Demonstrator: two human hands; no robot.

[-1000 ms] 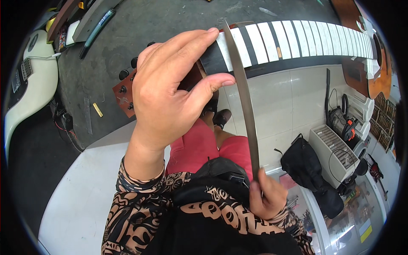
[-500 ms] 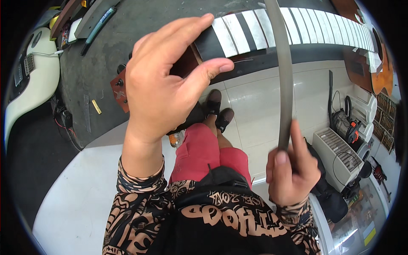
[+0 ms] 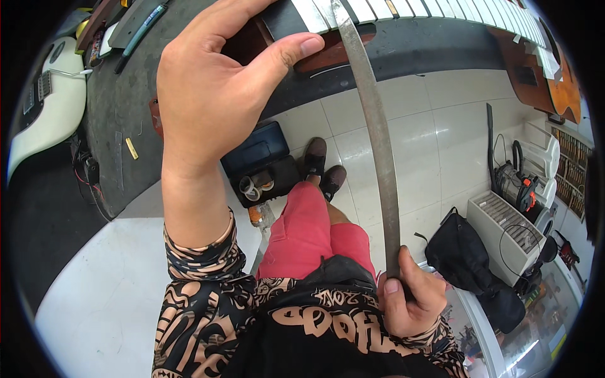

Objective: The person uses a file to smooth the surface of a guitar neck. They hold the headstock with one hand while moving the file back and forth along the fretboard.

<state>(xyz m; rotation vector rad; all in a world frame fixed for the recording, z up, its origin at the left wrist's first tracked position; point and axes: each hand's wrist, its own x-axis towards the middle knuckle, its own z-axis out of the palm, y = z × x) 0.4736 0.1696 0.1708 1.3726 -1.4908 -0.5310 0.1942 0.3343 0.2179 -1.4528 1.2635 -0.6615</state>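
Observation:
A guitar neck lies across the bench, its fretboard (image 3: pixel 435 9) covered with white strips between the frets. My left hand (image 3: pixel 211 88) is over the headstock end, thumb stretched out and fingers apart, holding nothing; the fingertips run past the upper edge. In my right hand (image 3: pixel 416 299), close to my body, is a long flat metal file (image 3: pixel 376 135), gripped at its near end between thumb and fingers. The file's far tip overlaps the white strips near the neck's left end; whether it touches them I cannot tell.
A cream electric guitar (image 3: pixel 63 101) stands at the left. On the dark bench (image 3: pixel 104 120) lie a blue-green pen-like tool (image 3: pixel 142 38) and a small yellow piece (image 3: pixel 131 148). Below are an open black toolbox (image 3: pixel 258 151), a black bag (image 3: pixel 463 242) and a white box (image 3: pixel 504 233).
My right hand has drawn back toward my body and left, bringing the file's tip into view. The left hand has moved up and left. The neck sits higher in the picture.

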